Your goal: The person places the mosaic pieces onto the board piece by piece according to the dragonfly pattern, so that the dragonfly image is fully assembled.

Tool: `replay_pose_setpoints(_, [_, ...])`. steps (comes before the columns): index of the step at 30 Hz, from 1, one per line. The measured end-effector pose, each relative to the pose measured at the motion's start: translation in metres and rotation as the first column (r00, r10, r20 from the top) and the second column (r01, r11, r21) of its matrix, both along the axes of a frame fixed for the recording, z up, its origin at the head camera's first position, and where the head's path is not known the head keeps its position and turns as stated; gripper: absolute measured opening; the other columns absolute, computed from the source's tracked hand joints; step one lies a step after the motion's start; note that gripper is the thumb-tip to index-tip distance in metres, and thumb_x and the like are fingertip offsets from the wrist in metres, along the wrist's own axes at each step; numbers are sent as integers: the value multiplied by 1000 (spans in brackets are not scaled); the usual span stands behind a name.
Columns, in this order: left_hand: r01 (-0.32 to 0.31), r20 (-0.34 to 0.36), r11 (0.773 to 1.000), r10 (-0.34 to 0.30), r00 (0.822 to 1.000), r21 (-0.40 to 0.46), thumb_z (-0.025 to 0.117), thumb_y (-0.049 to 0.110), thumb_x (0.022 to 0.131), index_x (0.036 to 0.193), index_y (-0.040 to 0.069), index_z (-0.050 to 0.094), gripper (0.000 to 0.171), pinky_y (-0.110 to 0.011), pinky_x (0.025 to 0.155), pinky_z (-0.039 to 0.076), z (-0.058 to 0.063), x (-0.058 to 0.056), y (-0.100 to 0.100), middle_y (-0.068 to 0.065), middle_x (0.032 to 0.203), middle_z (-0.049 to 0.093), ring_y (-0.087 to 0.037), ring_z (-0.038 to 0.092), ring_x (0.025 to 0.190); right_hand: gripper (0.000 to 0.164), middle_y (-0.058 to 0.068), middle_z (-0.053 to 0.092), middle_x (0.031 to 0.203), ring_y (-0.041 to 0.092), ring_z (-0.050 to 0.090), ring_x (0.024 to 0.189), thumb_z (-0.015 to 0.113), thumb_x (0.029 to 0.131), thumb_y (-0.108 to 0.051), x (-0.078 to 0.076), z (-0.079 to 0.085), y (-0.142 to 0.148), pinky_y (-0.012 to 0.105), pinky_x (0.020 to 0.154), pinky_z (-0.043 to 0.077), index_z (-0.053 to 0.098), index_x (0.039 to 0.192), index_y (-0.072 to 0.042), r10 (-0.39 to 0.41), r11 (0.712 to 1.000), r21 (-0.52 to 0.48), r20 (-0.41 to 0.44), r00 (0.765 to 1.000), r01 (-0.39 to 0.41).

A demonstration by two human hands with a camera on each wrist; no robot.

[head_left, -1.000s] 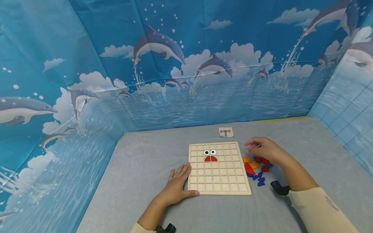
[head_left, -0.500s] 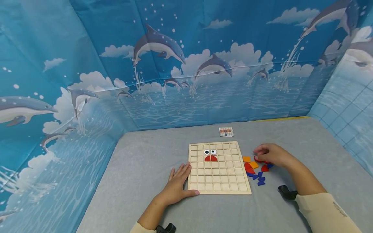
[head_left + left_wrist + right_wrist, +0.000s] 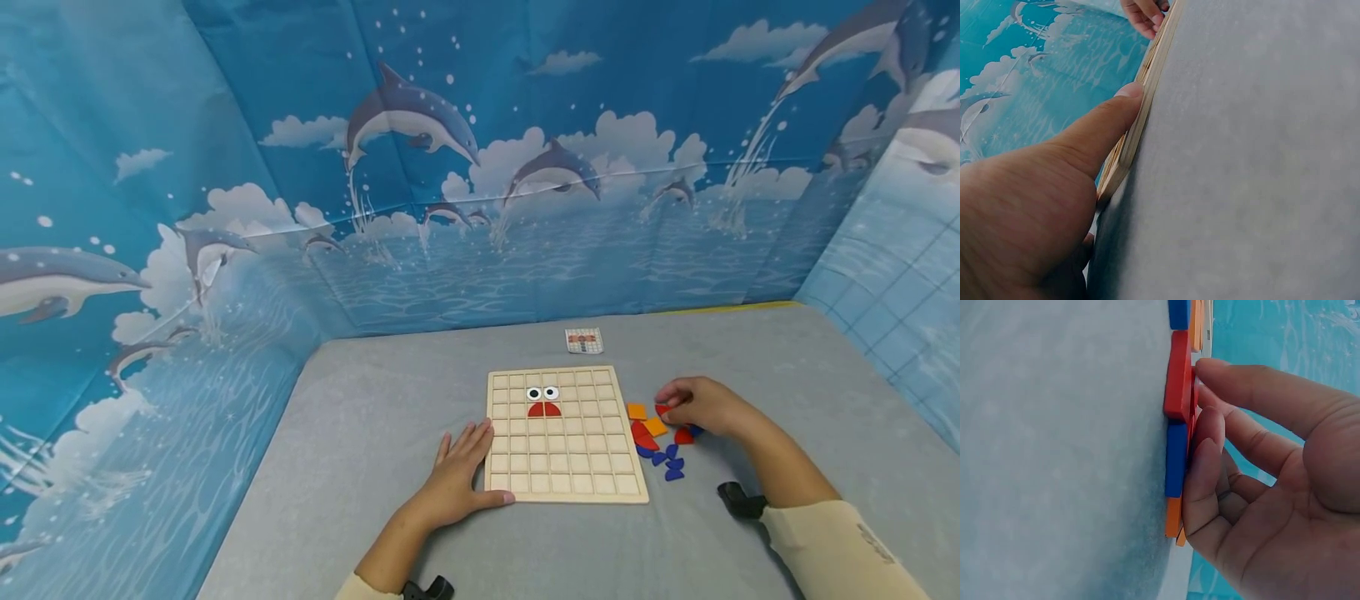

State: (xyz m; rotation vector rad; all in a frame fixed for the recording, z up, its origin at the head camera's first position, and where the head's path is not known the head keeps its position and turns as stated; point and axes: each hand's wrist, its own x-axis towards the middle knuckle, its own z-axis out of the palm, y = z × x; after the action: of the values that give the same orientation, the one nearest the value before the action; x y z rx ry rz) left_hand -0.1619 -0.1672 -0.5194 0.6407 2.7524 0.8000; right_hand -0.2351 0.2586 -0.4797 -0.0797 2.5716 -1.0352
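Note:
My left hand [image 3: 459, 475] lies along the left side of the wooden grid board [image 3: 592, 479], thumb on its front edge and other fingers spread at the side. In the left wrist view the thumb [image 3: 1094, 128] presses the board's edge [image 3: 1141, 128]. On the board sit two eye tiles [image 3: 542, 392] above two red quarter-round pieces [image 3: 544, 409]. My right hand [image 3: 705, 404] is right of the board, thumb and forefinger pinching a red piece [image 3: 663, 409] at the loose pile. The right wrist view shows its curled fingers beside red and blue pieces [image 3: 1176, 459]; their tips are partly hidden.
Loose orange squares [image 3: 637, 411], red pieces [image 3: 684, 436] and several blue pieces [image 3: 674, 464] lie right of the board. A small pattern card [image 3: 583, 341] lies behind it on the grey cloth [image 3: 390, 417]. A dolphin-print curtain [image 3: 450, 275] rises behind.
My right hand has moved right and down from beside the board's far corner to the red pieces, its fingers closing there. The left hand and board stay put.

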Motion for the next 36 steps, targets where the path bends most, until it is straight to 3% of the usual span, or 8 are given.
replay_pose_setpoints(16, [-1,10,1000,0,1000,20,73,61,84,162,13,21,106,-62,126,-2,3,3,1,2,172,13,-27,8,160,28,9,62,93,22,56,85,72,89,-10,0,-6,-1,29,72,52,67,113,3,-20,1000,1,21,1000,20])
replay_pose_setpoints(24, [-3,4,1000,3,1000,16,73,62,84,162,12,22,106,-62,126,-2,3,3,0,2,172,14,-27,9,160,25,8,57,91,22,53,83,72,92,-14,0,-5,-2,30,69,48,66,112,0,-41,999,6,7,999,41])
replay_pose_setpoints(29, [0,0,1000,0,1000,15,73,63,84,162,13,22,106,-62,125,-1,1,2,0,2,172,13,-27,9,160,28,11,60,97,24,54,87,68,96,-21,0,-1,-2,30,70,48,64,117,-1,-61,998,4,-12,998,61])
replay_pose_setpoints(36, [0,-9,1000,0,1000,9,72,64,83,163,13,21,107,-62,126,-2,-1,1,0,3,172,13,-26,8,160,40,11,62,108,25,56,92,66,98,-32,4,9,-13,32,72,52,64,127,-4,-89,992,-88,-21,996,86])
